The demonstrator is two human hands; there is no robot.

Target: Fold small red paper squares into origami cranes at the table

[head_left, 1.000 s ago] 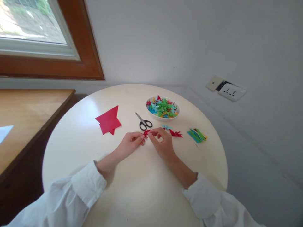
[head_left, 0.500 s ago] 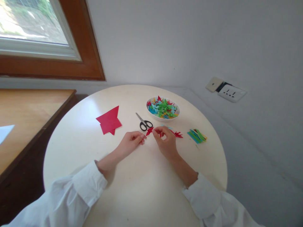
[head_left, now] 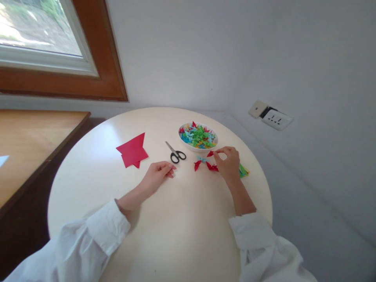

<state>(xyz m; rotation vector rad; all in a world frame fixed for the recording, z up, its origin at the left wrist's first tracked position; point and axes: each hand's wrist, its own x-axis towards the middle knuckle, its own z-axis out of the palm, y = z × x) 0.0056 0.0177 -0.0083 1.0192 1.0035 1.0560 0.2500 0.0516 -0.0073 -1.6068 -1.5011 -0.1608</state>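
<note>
Between the thumb and index finger of my right hand [head_left: 229, 163] is a small folded red paper crane [head_left: 210, 154], held just above the table near the bowl. My left hand [head_left: 158, 173] rests on the table by the scissors, thumb pressed to its curled fingers, with nothing visible in it. A red paper crane [head_left: 197, 165], a light blue paper crane [head_left: 202, 159] and more red folded paper [head_left: 212, 167] lie to the left of my right hand. The black-handled scissors [head_left: 178, 156] lie partly spread, blades pointing away.
Colourful folded paper cranes [head_left: 199, 136] fill a white bowl [head_left: 192, 148] at the back of the round white table [head_left: 164, 235]. Red paper sheets [head_left: 133, 150] lie at the left. Green and yellow paper strips [head_left: 243, 171] are partly hidden behind my right hand.
My right hand has moved right, away from my left hand, carrying the red paper crane toward the other cranes. My left hand has stayed nearly in place; the view has shifted slightly.
</note>
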